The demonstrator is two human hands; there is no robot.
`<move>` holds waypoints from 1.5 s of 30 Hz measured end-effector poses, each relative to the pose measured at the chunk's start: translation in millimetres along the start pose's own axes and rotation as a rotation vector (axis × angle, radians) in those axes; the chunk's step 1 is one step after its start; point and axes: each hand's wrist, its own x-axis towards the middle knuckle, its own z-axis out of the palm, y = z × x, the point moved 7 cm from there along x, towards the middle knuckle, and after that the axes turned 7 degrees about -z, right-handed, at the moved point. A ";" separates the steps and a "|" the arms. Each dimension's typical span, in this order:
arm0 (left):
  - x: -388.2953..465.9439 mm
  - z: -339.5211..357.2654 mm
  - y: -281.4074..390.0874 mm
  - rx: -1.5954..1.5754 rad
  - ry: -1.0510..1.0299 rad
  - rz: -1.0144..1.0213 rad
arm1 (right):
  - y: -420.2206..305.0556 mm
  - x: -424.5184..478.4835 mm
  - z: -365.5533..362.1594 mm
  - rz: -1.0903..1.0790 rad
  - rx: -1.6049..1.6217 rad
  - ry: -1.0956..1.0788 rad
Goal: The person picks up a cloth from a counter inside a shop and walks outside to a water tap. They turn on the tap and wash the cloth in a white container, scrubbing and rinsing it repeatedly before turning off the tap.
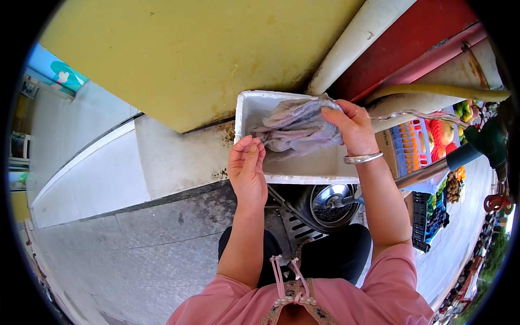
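Observation:
A wet, greyish-purple cloth (300,128) hangs in folds over a white foam box (313,179). My right hand (354,124), with a silver bangle at the wrist, grips the cloth's right end between thumb and fingers. At the cloth's lower left end is my left hand (248,166), its thumb and fingertips pinched together; whether it holds an edge of the cloth cannot be told. A clear stream of water (422,115) runs at the right, beside my right hand. Part of the box's inside is hidden by the cloth.
A yellow wall (195,61) stands behind the box, with a white pipe (357,40) and a yellow hose (438,91) at the right. A metal pole (422,172) leads to a round metal base (333,203) below the box. Fruit in a blue plastic basket (411,146) and a black crate (419,221) stand right.

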 end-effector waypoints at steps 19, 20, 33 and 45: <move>4.7 6.7 -5.3 0.052 -0.041 0.010 | 126.9 53.2 14.3 -0.004 -1.366 -0.155; 4.2 6.6 -4.7 0.056 -0.043 0.015 | 136.7 47.0 24.0 0.104 -1.293 -0.185; 5.7 6.2 -10.2 0.165 -0.025 0.001 | 149.5 43.5 34.3 0.047 -1.162 -0.254; 23.4 40.9 -50.7 -0.125 -0.143 -0.458 | 10.1 -27.4 68.1 0.018 0.579 -0.293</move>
